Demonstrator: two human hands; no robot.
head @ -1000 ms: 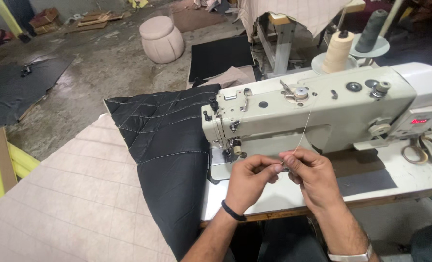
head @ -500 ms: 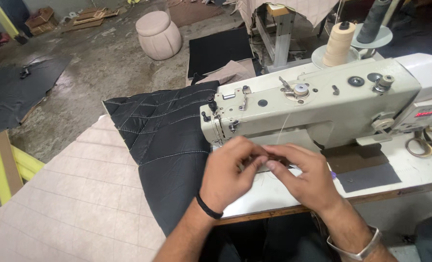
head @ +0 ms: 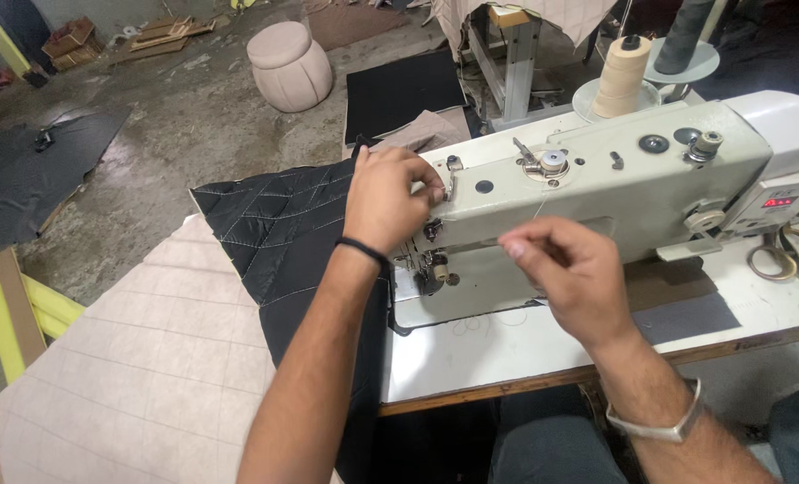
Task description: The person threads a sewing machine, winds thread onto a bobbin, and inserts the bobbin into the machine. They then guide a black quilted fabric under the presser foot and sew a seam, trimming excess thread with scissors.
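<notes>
Pale thread (head: 537, 208) in right hand's (head: 565, 278) pinched grip, left hand (head: 390, 199) (fingertips closed) at sewing machine (head: 597, 179) head

Smooth, faintly glossy painted metal on the sewing machine (head: 597, 188), matt black quilted cloth (head: 283, 229) beside it, smooth pale laminate over the wood-edged bench (head: 507, 345), rough concrete floor (head: 193, 125).

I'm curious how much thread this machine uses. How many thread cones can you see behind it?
2. A cream thread cone stands behind the sewing machine; a dark grey thread cone stands right of it, partly cut off by the frame edge. Others may be hidden.
</notes>
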